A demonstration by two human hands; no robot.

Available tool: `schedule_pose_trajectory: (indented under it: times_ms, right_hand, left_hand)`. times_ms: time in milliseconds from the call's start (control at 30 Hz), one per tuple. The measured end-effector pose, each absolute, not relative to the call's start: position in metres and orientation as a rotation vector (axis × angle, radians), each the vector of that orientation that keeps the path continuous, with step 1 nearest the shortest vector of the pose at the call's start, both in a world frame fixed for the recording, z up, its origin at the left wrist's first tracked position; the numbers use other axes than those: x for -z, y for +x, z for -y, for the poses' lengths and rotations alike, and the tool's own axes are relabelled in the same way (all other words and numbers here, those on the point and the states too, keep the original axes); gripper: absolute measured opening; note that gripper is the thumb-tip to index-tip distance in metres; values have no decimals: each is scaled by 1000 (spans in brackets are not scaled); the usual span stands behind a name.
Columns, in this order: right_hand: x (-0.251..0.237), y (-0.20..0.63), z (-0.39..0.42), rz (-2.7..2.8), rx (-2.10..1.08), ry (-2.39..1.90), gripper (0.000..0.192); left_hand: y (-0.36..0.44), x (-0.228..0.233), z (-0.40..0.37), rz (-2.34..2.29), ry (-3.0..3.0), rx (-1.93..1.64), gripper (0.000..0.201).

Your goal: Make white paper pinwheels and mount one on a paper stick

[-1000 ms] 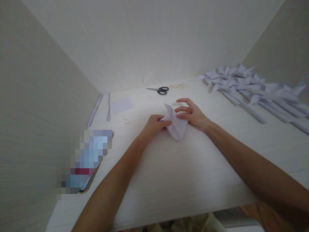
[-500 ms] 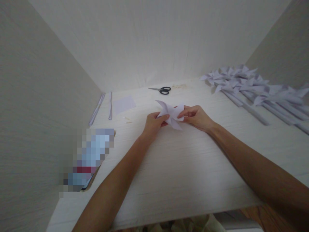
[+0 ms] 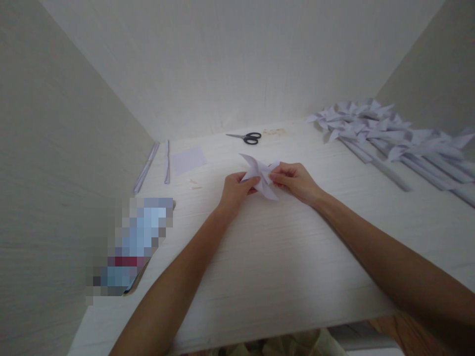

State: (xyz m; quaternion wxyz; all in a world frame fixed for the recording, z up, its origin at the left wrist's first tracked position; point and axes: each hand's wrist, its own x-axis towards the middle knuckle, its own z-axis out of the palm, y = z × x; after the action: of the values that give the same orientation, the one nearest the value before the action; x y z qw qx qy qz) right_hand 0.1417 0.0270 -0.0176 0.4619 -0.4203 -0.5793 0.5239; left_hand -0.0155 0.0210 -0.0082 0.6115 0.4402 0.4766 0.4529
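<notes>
A pale paper pinwheel head [image 3: 264,189] with curved, pointed blades is held above the middle of the table. My left hand [image 3: 237,187] pinches its left side, the thumb lying near the centre. On the other side, my right hand [image 3: 291,177] grips a right blade between thumb and fingers. Parts of the paper are hidden behind the fingers of both hands. Beyond the hands lies a pair of black-handled scissors [image 3: 248,137], blades pointing left.
Finished paper pinwheels [image 3: 367,126] on rolled sticks are heaped at the right. Left of centre lie a square paper sheet [image 3: 189,160], rolled paper sticks [image 3: 166,162] and small white-tipped pieces [image 3: 195,187]. A blurred phone-like object [image 3: 143,242] rests near the left wall. Walls [image 3: 237,64] enclose the table [image 3: 260,277].
My right hand has shifted slightly left along the blade, its thumb now closer to the pinwheel's centre. The left hand keeps its grip. The whole view has moved a little.
</notes>
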Motion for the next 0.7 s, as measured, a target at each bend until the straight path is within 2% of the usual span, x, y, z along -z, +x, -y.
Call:
schedule_pose_trajectory:
  times_ms: [700]
  right_hand:
    - [16, 137, -25, 1595, -1067, -1246, 25]
  left_hand:
    - [-14, 12, -21, -1178, 1157, -1017, 15]
